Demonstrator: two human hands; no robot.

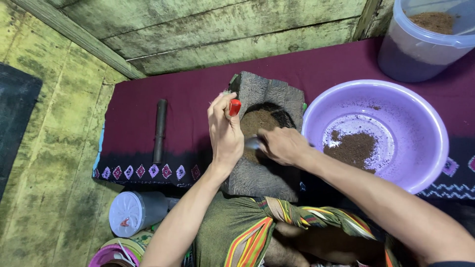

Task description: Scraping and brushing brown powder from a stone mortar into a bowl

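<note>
Now our left hand (225,131) grips a red handle (235,107) over the stone mortar (262,143); our right hand (282,146) grips a spoon (252,143) inside the mortar, beside the purple basin (430,123).

Dark pestle (159,130) on maroon cloth (198,94); white-lidded jar (133,212) on floor; tub (420,44) at back.

Rough wooden plank wall (237,34) ran along 12 o'clock, stained green and mossy. A slanted wooden beam (74,37) crossed from 11 toward 12. Floor (54,163) at 9 o'clock was weathered yellow-green boards with dark blotches. A dark mat (15,118) lay at the far 9 o'clock edge. Light was dim, flat, no window seen.
</note>
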